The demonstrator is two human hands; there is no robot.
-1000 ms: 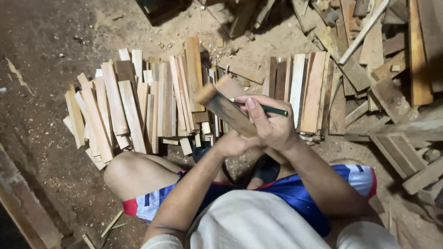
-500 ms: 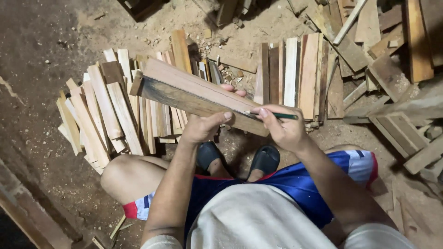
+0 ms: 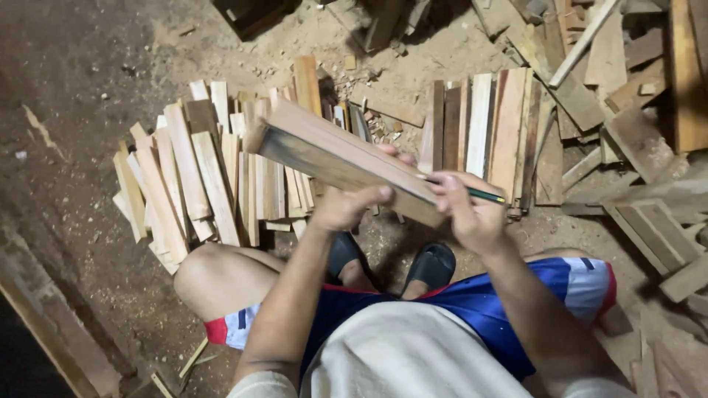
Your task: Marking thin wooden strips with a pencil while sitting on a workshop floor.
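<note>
Now, hands: two, both raised over the lap.
Left hand (image 3: 346,208): clasps one wooden board (image 3: 346,158) from beneath, tilted above the knees.
Right hand (image 3: 472,214): pinches one green pencil (image 3: 476,193), tip against the board's near end.
Sandals (image 3: 431,264): two, black.
Stacks: two, short slats (image 3: 199,177) left, longer planks (image 3: 487,129) right.

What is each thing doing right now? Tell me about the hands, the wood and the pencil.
left hand: gripping the wooden board from below
right hand: holding the green pencil against the board
wooden board: lifted, tilted
green pencil: lying across the fingers
pile of wood strips: lying on the ground
</note>
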